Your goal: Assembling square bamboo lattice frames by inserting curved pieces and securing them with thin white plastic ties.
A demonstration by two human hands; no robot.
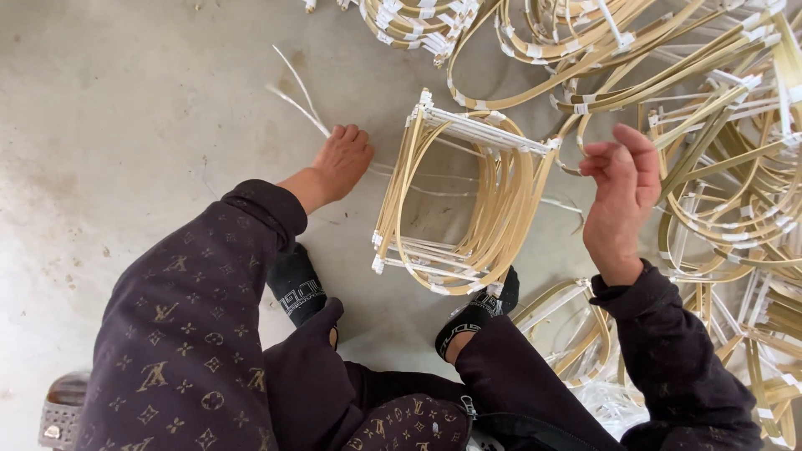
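Note:
A bundle of bent bamboo strips bound with white ties (468, 200) stands on the grey concrete floor (125, 108) in front of me. My left hand (341, 160) reaches to the floor left of the bundle, fingers closed on thin white plastic strips (296, 98) that trail up and left. My right hand (622, 188) is raised to the right of the bundle, fingers curled and pinched together; whether it holds a thin strip I cannot tell. Both arms wear dark patterned sleeves.
A large heap of similar curved bamboo frames (718, 125) fills the right side and top. More frames (576, 334) lie by my right knee. My feet in black sandals (296, 288) rest below the bundle. A grey perforated stool edge (63, 409) shows at bottom left.

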